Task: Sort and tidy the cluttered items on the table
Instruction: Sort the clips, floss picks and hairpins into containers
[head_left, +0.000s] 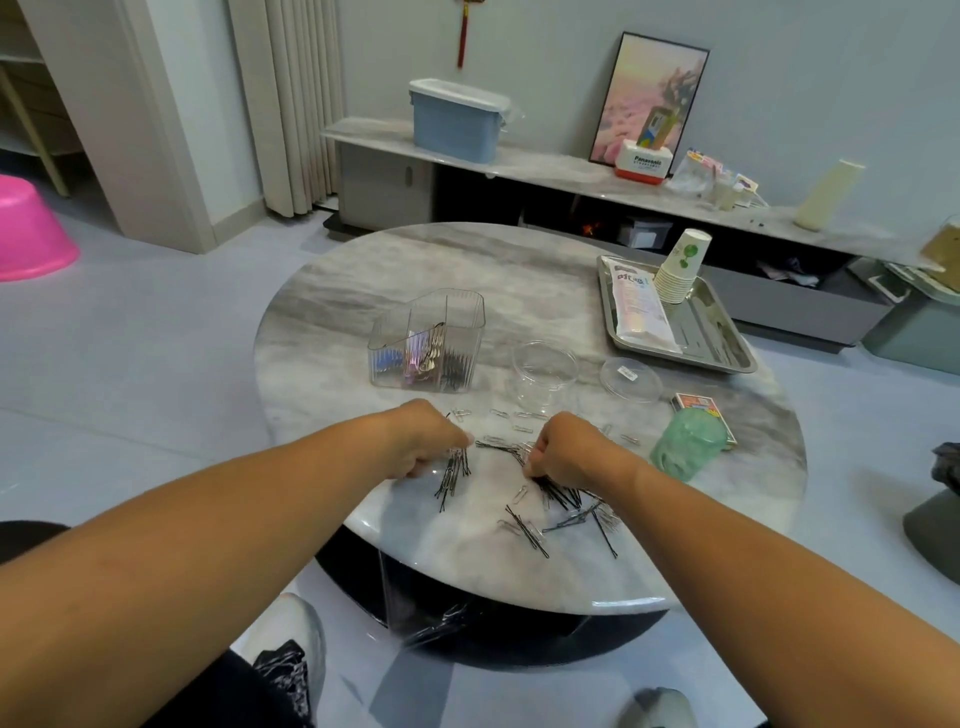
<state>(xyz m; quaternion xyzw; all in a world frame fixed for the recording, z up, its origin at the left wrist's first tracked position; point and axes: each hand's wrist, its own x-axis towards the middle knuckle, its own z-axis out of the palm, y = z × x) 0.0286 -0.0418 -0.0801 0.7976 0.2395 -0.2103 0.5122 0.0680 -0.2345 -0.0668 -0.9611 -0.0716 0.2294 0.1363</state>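
Marble worktop (363, 270) fills the view, round and grey-veined. On it the left hand (423, 441) curls its fingers (457, 451) round a bundle of black hairpins (454, 475), tips down on the surface. Just beside, the right hand (563, 449) pinches more pins (563, 496) from a loose scatter, paperclips (511, 415) around. Beyond stand an organiser (428, 340), a clear cup (544, 371), its lid (631, 379), a green jar (688, 441) and a tray (727, 343).
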